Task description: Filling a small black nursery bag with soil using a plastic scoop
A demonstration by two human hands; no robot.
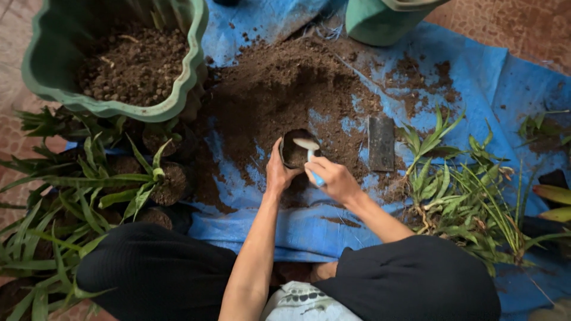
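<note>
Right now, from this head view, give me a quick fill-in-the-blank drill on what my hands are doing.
1. The left hand grips a small black ____ of soil.
2. The right hand holds a spoon with a ____ handle.
3. The loose soil pile lies on a ____ tarp.
4. The big pot at upper left is ____.

Missing: bag; blue; blue; green

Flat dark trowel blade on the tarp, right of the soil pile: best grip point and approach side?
Take the trowel blade by its long side edges, coming from above. It lies flat on the blue tarp, lengthwise away from the person, with no handle visible.
</note>
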